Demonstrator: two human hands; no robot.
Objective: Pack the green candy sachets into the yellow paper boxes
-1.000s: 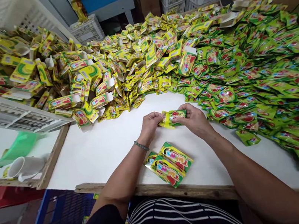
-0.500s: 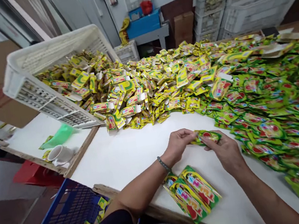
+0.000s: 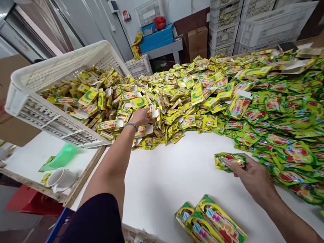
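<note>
Right hand, right of frame centre, pinches a small glossy green-and-yellow packet over the white flat-topped bench; left hand, left of centre, dips into a heap of small yellow printed cardboard cartons, fingertips hidden, grasp cannot be told. Step judged: picking from the heap; next move calls for isolating one carton. Farther out: glossy green foil sachets, frame right; white slatted plastic crate, upper left.
</note>
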